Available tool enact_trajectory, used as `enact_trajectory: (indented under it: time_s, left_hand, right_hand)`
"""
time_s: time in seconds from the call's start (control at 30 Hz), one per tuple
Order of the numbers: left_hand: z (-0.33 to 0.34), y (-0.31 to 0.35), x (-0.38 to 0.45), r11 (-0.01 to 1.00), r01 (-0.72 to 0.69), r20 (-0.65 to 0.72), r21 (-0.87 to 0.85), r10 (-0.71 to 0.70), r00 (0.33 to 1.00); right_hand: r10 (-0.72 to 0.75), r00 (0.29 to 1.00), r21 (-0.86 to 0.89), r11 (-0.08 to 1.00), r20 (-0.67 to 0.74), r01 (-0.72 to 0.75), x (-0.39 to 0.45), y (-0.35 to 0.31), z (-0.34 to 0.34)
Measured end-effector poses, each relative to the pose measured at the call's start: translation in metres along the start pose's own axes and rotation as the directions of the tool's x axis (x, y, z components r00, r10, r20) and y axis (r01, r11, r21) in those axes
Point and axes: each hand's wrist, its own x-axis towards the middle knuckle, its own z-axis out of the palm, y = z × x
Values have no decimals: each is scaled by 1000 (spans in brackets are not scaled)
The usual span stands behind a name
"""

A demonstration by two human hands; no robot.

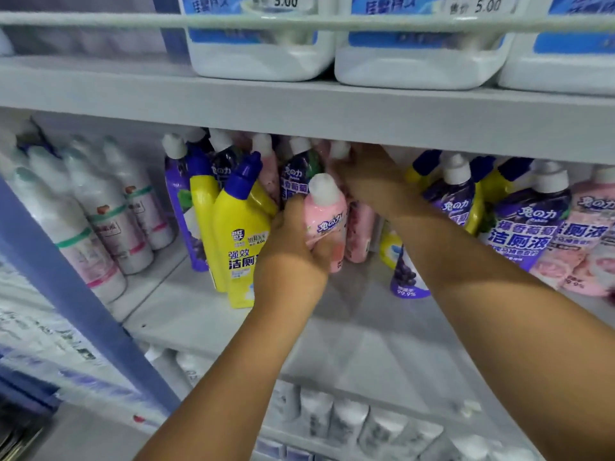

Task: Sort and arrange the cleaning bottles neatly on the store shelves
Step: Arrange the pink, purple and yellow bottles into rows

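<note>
Head view: our left hand [293,257] has its fingers wrapped round a pink bottle [327,216], white cap up, held just off the middle shelf [206,314]; our right hand [369,181] reaches deeper among the back bottles, blurred, so whether its fingers grasp anything we cannot tell; a yellow bottle [238,242] stands touching the left fingers on their outer side; purple bottles [522,227] crowd beyond the right forearm. Risk, as we judge it: the rows are tightly packed and mixed; a forearm or the pink bottle nudging a neighbour could topple several.
</note>
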Motion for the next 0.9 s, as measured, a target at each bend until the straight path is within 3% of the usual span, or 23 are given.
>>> enact_trajectory:
  time_s: [0.17, 0.4, 0.57, 0.67, 0.73, 0.8, 0.9]
  left_hand:
    - [-45, 1, -18, 988, 78, 63, -133, -70, 996]
    - [-66, -14, -14, 960, 59, 244, -274, 10, 970]
    - [-54, -36, -9, 925, 102, 275, -367, 4, 961]
    - [-44, -58, -11, 889, 163, 343, -429, -7, 939]
    - [-40, -68, -18, 857, 198, 374, -476, -6, 927]
    - [-37, -76, -26, 834, 223, 394, -505, -7, 919]
    - [-35, -81, -30, 802, 271, 433, -531, -18, 901]
  right_hand:
    - [-85, 986, -134, 989, -143, 66, -38, -8, -7]
    - [-169, 946, -133, 982, -277, 136, -102, -10, -33]
    - [-116, 885, -148, 988, -451, 54, -134, 2, -30]
    - [-30, 870, -51, 999, -493, 5, -150, 17, -29]
    - [90, 911, 154, 988, -403, -29, -163, 26, -26]
    - [195, 961, 463, 882, -196, -85, -176, 40, -20]
    - [114, 989, 669, 728, 92, -146, -190, 69, -10]
